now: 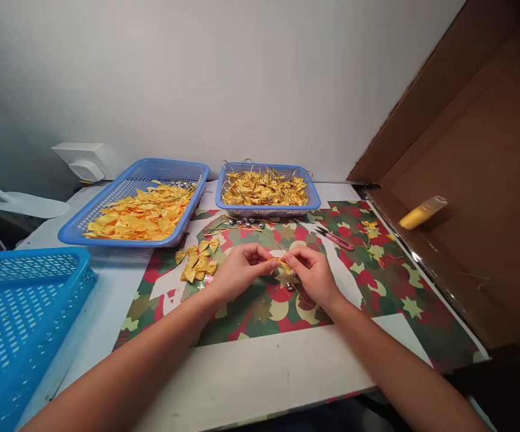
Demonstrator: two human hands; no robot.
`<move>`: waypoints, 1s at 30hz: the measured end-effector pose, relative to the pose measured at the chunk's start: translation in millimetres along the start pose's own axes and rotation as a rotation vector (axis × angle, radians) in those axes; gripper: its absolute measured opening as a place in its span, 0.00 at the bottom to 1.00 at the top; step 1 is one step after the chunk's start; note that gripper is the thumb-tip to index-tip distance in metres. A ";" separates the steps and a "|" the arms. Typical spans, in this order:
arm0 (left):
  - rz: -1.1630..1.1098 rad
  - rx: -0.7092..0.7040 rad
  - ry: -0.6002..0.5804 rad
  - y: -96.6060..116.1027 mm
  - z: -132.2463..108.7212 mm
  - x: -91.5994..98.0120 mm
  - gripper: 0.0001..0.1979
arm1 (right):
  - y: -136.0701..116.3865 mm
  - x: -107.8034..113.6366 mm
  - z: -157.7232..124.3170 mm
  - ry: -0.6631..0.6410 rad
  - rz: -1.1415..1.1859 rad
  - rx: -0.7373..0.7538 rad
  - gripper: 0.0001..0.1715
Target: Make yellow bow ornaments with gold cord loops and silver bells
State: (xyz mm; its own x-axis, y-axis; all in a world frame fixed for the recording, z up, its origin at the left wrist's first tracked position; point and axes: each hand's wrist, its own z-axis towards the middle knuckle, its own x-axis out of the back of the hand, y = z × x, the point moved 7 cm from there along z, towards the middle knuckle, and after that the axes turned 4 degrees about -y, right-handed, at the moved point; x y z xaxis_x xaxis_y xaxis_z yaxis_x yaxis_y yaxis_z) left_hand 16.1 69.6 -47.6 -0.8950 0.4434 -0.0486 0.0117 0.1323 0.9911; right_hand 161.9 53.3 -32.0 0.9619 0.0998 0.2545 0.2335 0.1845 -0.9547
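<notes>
Between my two hands, over the patterned paper (260, 309), is a small yellow ribbon bow (282, 265). My left hand (247, 268) pinches its left side with thumb and forefinger. On the other side, my right hand (312, 273) is closed on the bow too, fingertips meeting near its middle. A silver bell (290, 287) with thin gold cord hangs or lies just below the bow; I cannot tell which. Several loose yellow bows (198, 264) are heaped left of my left hand. Beyond my hands lie silver bells and gold cords (246, 222).
A blue basket (68, 231) holds many yellow bows and some bells. Another blue basket (266, 211) contains bows with gold cords. Red-handled snips (338, 240) lie to the right. A bright blue crate (77, 264) stands front left; cardboard (475, 150) walls the right, with a yellow-filled tube (421, 213).
</notes>
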 end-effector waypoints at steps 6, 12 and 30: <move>-0.190 0.051 0.131 -4.8 -5.2 -5.7 0.15 | 0.7 0.9 -6.2 0.025 0.096 -0.062 0.12; -0.252 0.050 0.172 -9.0 -6.7 -7.7 0.14 | -12.9 0.0 -10.0 -0.029 -0.054 0.019 0.16; -0.277 -0.038 0.196 -9.7 -7.4 -6.5 0.12 | -16.6 -5.0 -12.2 -0.108 -0.075 0.038 0.14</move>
State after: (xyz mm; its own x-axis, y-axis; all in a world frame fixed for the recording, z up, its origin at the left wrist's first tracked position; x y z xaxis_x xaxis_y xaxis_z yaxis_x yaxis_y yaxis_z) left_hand 18.6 58.9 -56.0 -0.9307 0.2163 -0.2951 -0.2566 0.1893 0.9478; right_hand 154.9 37.8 -19.2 0.9204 0.1891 0.3421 0.2967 0.2318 -0.9264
